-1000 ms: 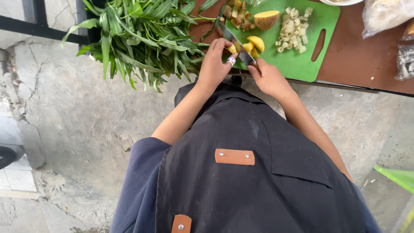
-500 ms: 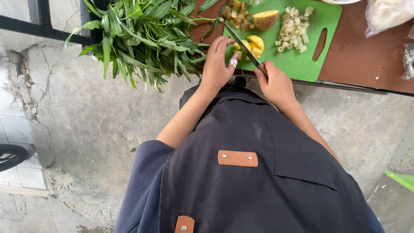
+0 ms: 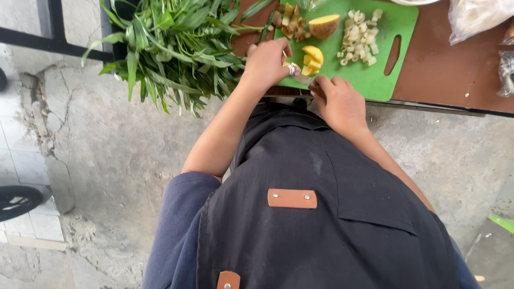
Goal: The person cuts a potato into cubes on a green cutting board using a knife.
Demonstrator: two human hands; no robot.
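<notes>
Since the earlier frame the knife blade has dropped from its raised slant and is now mostly hidden between the hands. At the left, a bunch of leafy greens (image 3: 176,43) overhangs the table edge. The left hand (image 3: 265,64) curls its fingers over yellow potato pieces (image 3: 310,60) on the green cutting board (image 3: 369,80). The right hand (image 3: 340,104) is closed around the knife (image 3: 306,80) handle. The board lies on a brown table (image 3: 455,75), above a cracked concrete floor (image 3: 112,155).
</notes>
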